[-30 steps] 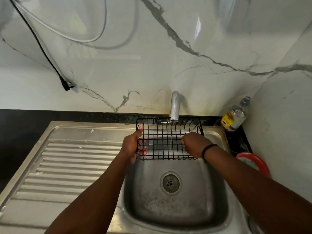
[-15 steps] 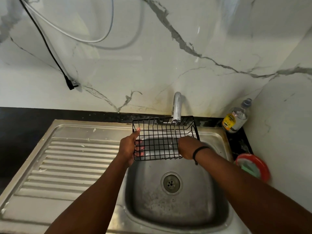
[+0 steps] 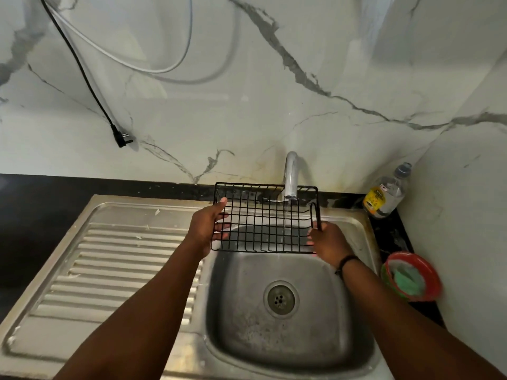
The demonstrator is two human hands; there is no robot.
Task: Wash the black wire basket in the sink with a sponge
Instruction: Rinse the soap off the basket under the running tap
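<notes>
Under the tap [image 3: 290,176], over the sink [image 3: 356,325]: black wire basket [image 3: 263,223] gripped by left hand [image 3: 205,229] and right hand [image 3: 327,244].
Right hand was moved out to the basket's right edge; the bowl below is left open.

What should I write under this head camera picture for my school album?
Two hands, left hand and right hand, hold a black wire basket under the running tap above the sink.

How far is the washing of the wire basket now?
Done: the tap runs. In hand: the left hand and right hand grip the black wire basket under the stream, over the sink. Left: scrubbing; the green sponge lies in its red bowl.
</notes>
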